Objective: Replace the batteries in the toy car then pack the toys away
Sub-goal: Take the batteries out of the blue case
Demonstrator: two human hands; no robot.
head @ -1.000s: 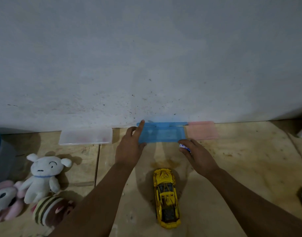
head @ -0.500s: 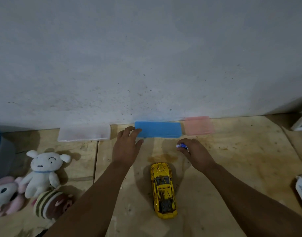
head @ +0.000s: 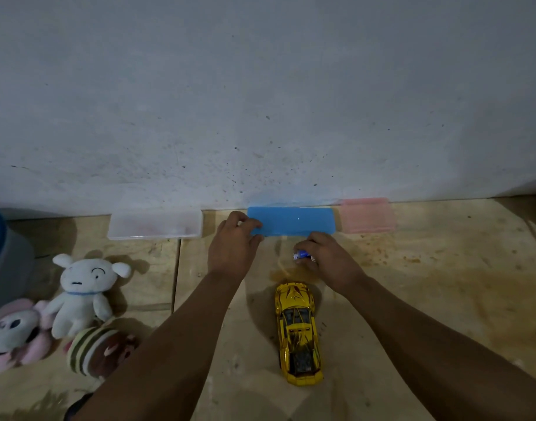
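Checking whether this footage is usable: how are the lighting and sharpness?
Head view: dim and bluish, light from above casts soft shadows beside the plush toys and yellow toy car; wide-angle bending at the edges; battery label in the right hand too small to read.

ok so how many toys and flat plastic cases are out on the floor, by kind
plush toys: 3 (white plush, pink and grey plush, striped brown plush)
toy cars: 1 (yellow car)
flat cases: 3 (clear case, blue case, pink case)
total: 7
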